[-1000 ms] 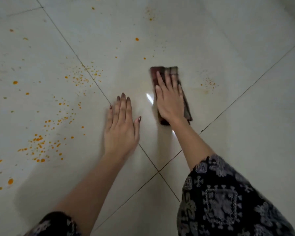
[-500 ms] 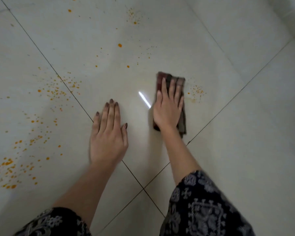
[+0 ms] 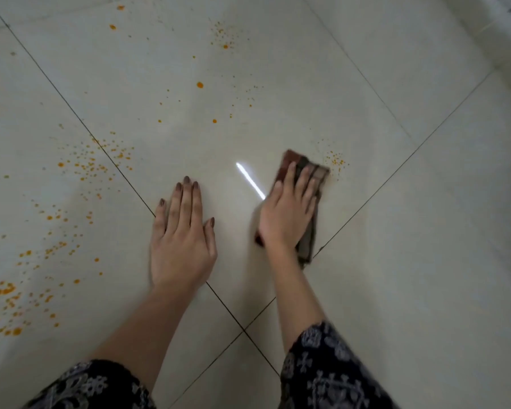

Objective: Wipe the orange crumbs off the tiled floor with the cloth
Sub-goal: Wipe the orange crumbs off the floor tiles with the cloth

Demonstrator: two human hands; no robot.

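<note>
The cloth (image 3: 307,243), a folded dark checked rag, lies flat on the tiled floor (image 3: 425,261) right of centre in the head view, close to where the grout lines cross. The right hand (image 3: 288,214) presses on it with straight, slightly spread fingers, pinching nothing. The left hand (image 3: 180,240) rests palm down on bare tile to the left, fingers straight and close together, thumb out, holding nothing. A small patch of orange crumbs (image 3: 335,162) sits just beside the far right corner of the cloth, and this looks like the patch now being worked. Most of the job looks undone: a wide scatter of crumbs (image 3: 9,290) covers the near left tile, more lie across the grout line at the left, and single specks dot the far middle. The tile on the right shows no crumbs. No brand, label or writing can be read anywhere; the patterned sleeves (image 3: 337,376) carry only ornament.
</note>
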